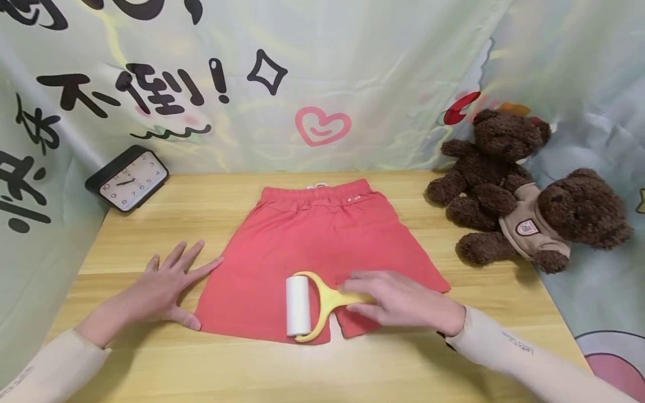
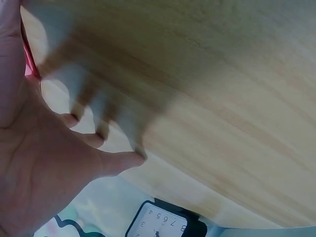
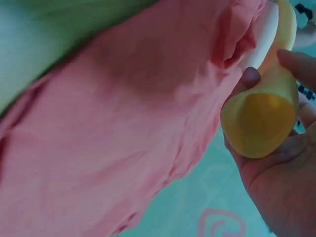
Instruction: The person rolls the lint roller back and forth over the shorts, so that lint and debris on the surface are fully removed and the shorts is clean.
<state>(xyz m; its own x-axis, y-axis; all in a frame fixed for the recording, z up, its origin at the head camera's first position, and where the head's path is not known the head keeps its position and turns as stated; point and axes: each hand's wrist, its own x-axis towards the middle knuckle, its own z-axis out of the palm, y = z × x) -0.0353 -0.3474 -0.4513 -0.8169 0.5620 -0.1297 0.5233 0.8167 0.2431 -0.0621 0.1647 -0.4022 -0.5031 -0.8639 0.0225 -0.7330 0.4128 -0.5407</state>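
Note:
Red shorts [image 1: 322,240] lie spread on the wooden table, waistband toward the back wall. My right hand [image 1: 395,299] grips the yellow handle of a lint roller [image 1: 298,307], whose white cylinder rests on the lower part of the left leg. In the right wrist view the handle's hollow end [image 3: 259,123] shows between fingers and thumb. My left hand [image 1: 163,288] is spread at the shorts' left edge, with the index fingertip and thumb touching the fabric. In the left wrist view that hand [image 2: 49,153] has its fingers extended over the wood.
A black alarm clock [image 1: 132,180] stands at the table's back left corner. Two brown teddy bears [image 1: 484,162] sit and lie at the right edge, one in a beige shirt [image 1: 534,221]. A printed cloth [image 1: 373,73] hangs behind and along both sides.

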